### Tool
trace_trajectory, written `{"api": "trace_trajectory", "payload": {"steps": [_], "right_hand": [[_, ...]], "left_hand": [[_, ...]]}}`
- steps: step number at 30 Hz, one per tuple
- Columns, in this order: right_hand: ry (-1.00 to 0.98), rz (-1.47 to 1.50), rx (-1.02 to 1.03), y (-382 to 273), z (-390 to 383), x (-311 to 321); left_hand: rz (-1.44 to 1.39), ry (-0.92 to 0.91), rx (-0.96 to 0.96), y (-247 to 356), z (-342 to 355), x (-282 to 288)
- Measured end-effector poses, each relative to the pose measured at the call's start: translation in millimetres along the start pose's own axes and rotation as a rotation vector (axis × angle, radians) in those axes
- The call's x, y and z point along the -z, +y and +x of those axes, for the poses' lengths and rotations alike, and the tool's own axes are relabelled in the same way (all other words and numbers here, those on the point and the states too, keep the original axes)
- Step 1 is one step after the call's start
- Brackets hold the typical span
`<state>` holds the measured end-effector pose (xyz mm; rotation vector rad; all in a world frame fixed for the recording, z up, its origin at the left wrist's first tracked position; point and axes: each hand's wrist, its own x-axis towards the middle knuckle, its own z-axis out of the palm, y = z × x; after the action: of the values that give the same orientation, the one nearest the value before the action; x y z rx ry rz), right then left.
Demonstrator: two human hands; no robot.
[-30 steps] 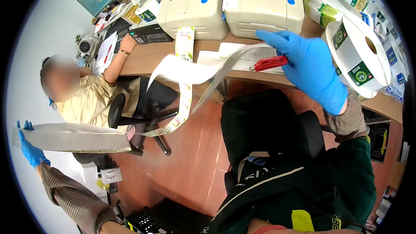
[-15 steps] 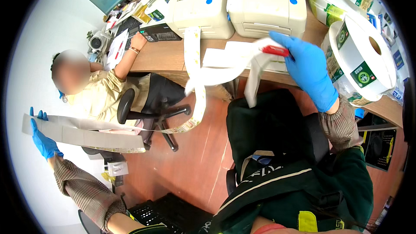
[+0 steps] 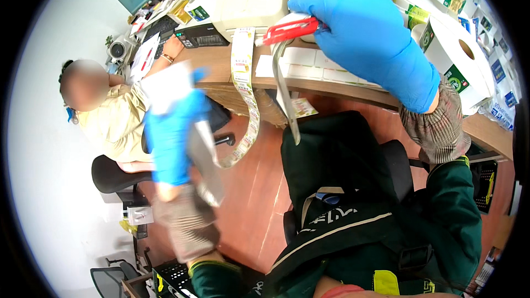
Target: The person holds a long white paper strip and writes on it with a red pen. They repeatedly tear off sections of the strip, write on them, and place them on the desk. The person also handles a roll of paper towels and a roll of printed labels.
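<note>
My left hand, in a blue glove and smeared by motion, grips a folded white label strip at the left; part of that strip's grey backing hangs beside the wrist. My gloved right hand is in front of the right printer, closed on a slim red slotted tool whose kind I cannot make out. Below the red tool dangles a curled pale strip, its end near my apron. A printed label strip comes out of the left label printer and curves down past the desk edge.
White label sheets lie on the desk beneath my right hand. Large label rolls stand at the right. A seated person in a beige top is at the left, with a dark chair close by.
My left hand has swung right and inward with the folded strip. My right hand has moved left and closer, bringing the red tool in front of the printers.
</note>
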<state>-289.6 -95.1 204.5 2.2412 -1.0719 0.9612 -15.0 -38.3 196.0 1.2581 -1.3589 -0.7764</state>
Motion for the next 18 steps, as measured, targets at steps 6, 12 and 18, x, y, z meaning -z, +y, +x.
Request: {"api": "trace_trajectory", "payload": {"steps": [6, 12, 18], "right_hand": [[0.069, 0.086, 0.034, -13, -11, 14], [-0.106, 0.222, -0.155, -4, -31, 35], [-0.092, 0.078, -0.200, 25, -50, 30]], "left_hand": [[0.130, -0.042, -0.081, -57, -21, -81], [0.105, 0.028, -0.044, -106, -12, -97], [0.009, 0.203, -0.340, -119, 25, -105]]}}
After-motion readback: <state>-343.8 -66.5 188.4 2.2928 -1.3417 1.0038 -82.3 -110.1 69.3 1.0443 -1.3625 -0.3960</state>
